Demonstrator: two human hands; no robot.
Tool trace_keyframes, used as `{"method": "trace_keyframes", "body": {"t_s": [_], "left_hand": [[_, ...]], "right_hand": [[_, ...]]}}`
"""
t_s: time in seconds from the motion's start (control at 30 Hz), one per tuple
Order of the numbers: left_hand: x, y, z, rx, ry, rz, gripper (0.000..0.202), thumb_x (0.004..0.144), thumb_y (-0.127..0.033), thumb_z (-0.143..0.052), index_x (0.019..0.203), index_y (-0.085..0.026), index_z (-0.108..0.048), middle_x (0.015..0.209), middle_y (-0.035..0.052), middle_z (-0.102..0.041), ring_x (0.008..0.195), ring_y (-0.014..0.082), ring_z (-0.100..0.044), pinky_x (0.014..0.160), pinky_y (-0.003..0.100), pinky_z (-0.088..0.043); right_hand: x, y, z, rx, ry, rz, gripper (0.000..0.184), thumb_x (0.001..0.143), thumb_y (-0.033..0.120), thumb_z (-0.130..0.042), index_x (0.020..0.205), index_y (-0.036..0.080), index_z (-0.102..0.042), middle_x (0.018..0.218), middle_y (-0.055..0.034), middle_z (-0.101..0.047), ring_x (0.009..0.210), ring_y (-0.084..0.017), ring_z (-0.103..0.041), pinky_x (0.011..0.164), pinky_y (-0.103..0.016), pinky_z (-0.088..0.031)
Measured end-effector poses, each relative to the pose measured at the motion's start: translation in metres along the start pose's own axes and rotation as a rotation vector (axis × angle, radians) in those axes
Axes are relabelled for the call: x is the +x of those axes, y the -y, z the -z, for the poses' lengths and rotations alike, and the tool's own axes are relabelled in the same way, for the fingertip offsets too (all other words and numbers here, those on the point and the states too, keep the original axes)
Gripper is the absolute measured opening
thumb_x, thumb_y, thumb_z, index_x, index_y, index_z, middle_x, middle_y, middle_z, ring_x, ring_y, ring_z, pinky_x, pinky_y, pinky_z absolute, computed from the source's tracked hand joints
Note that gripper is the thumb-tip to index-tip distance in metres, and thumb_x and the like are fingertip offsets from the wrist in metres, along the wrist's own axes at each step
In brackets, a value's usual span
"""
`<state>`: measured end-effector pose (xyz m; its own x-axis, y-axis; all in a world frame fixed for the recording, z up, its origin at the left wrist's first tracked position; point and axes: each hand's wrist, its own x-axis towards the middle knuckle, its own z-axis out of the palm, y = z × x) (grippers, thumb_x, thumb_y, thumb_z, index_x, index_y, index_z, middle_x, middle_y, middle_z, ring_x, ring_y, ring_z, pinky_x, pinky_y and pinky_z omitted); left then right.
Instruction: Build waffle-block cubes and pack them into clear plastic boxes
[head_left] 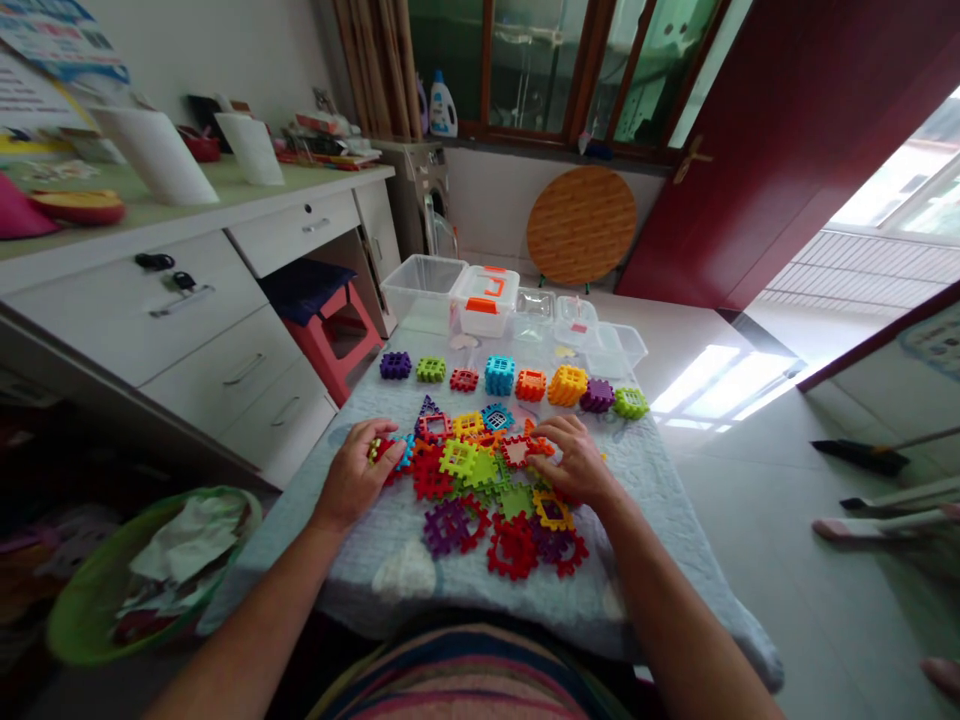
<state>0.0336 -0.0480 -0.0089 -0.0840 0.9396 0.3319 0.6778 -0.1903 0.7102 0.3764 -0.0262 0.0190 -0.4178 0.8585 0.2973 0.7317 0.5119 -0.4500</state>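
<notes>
A pile of colourful toothed plastic building pieces (484, 470) lies spread on a cloth-covered table. At the pile's left side, my left hand (358, 472) is curled round a few red, blue and yellow building pieces (391, 458), partly hidden under its fingers. My right hand (576, 462) reaches over the right side, thumb and fingers closed about an orange building piece (541, 447). Just beside its fingertips is a red frame-shaped piece (515, 452). Nearer me lie a purple piece (445, 527) and a red piece (513, 546).
Behind the pile runs a row of stacks sorted by colour, among them a light blue stack (499, 375) and a yellow stack (568, 385). Clear plastic boxes (424, 280) and a lidded box (486, 300) stand at the far edge. A green basket (60, 625) is at left.
</notes>
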Motion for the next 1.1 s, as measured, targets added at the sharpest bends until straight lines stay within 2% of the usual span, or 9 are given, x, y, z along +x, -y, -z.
{"method": "trace_keyframes", "body": {"t_s": [0.07,0.13,0.27,0.4,0.57,0.67,0.8,0.93,1.1], "left_hand": [[0.000,0.000,0.000,-0.010,0.009,-0.016,0.035,0.085,-0.047,-0.055,0.106,-0.019,-0.061,0.112,0.0073,-0.060,0.103,0.0221,-0.060,0.097,0.037,-0.048],[-0.001,0.000,0.000,-0.015,0.014,-0.039,0.034,0.086,-0.045,-0.056,0.106,-0.018,-0.061,0.112,0.0073,-0.059,0.106,0.0223,-0.059,0.100,0.038,-0.046],[-0.001,0.002,-0.001,-0.015,0.007,-0.075,0.032,0.086,-0.044,-0.057,0.105,-0.019,-0.061,0.112,0.0075,-0.059,0.109,0.0229,-0.057,0.103,0.040,-0.044],[-0.001,0.003,-0.001,-0.010,-0.003,-0.075,0.032,0.086,-0.044,-0.056,0.105,-0.019,-0.061,0.113,0.0076,-0.060,0.111,0.0237,-0.057,0.104,0.041,-0.043],[-0.002,0.001,0.000,-0.015,-0.014,-0.060,0.033,0.089,-0.044,-0.051,0.107,-0.018,-0.061,0.115,0.0083,-0.060,0.113,0.0242,-0.056,0.106,0.042,-0.042],[-0.002,0.001,0.001,-0.023,-0.014,-0.056,0.033,0.090,-0.045,-0.051,0.107,-0.018,-0.061,0.115,0.0085,-0.060,0.114,0.0242,-0.056,0.106,0.042,-0.042],[-0.002,0.001,0.001,-0.027,-0.011,-0.054,0.034,0.089,-0.045,-0.051,0.106,-0.018,-0.062,0.115,0.0084,-0.060,0.114,0.0243,-0.056,0.106,0.042,-0.042],[-0.002,0.001,0.001,-0.025,-0.016,-0.059,0.033,0.089,-0.044,-0.052,0.106,-0.018,-0.062,0.115,0.0083,-0.060,0.114,0.0242,-0.056,0.106,0.043,-0.042],[-0.002,-0.001,0.001,-0.025,-0.019,-0.059,0.032,0.088,-0.044,-0.053,0.105,-0.018,-0.062,0.114,0.0081,-0.061,0.113,0.0242,-0.057,0.106,0.042,-0.043]], "right_hand": [[0.000,0.007,0.000,0.002,0.081,0.051,0.033,0.080,0.043,-0.069,0.107,0.024,-0.067,0.112,-0.0066,-0.066,0.103,-0.024,-0.052,0.092,-0.040,-0.040],[0.001,0.010,-0.002,-0.011,0.121,0.067,0.028,0.079,0.041,-0.070,0.101,0.024,-0.069,0.112,-0.0062,-0.066,0.104,-0.025,-0.051,0.092,-0.042,-0.039],[0.005,0.017,-0.005,-0.035,0.074,0.056,0.016,0.083,0.030,-0.065,0.096,0.021,-0.070,0.111,-0.0076,-0.066,0.104,-0.025,-0.050,0.092,-0.042,-0.038],[0.016,0.038,-0.006,-0.020,0.112,0.139,0.024,0.084,0.034,-0.064,0.104,0.020,-0.067,0.109,-0.0078,-0.066,0.102,-0.024,-0.051,0.093,-0.042,-0.039],[0.036,0.072,-0.021,-0.109,0.249,0.168,0.049,0.078,0.047,-0.070,0.116,0.017,-0.061,0.111,-0.0116,-0.062,0.105,-0.028,-0.049,0.093,-0.043,-0.040],[0.043,0.081,-0.032,-0.167,0.279,0.148,0.046,0.077,0.042,-0.070,0.115,0.018,-0.061,0.110,-0.0116,-0.061,0.104,-0.029,-0.049,0.091,-0.043,-0.040],[0.045,0.072,-0.032,-0.114,0.215,0.138,0.047,0.075,0.032,-0.067,0.120,0.018,-0.058,0.112,-0.0106,-0.059,0.104,-0.027,-0.049,0.092,-0.041,-0.040],[0.041,0.047,-0.017,-0.048,0.130,0.055,0.050,0.074,0.025,-0.062,0.123,0.019,-0.056,0.114,-0.0101,-0.058,0.105,-0.026,-0.049,0.093,-0.042,-0.039],[0.034,0.028,-0.005,-0.054,0.135,-0.048,0.051,0.073,0.024,-0.062,0.124,0.019,-0.058,0.121,-0.0109,-0.056,0.114,-0.029,-0.046,0.097,-0.046,-0.037]]}}
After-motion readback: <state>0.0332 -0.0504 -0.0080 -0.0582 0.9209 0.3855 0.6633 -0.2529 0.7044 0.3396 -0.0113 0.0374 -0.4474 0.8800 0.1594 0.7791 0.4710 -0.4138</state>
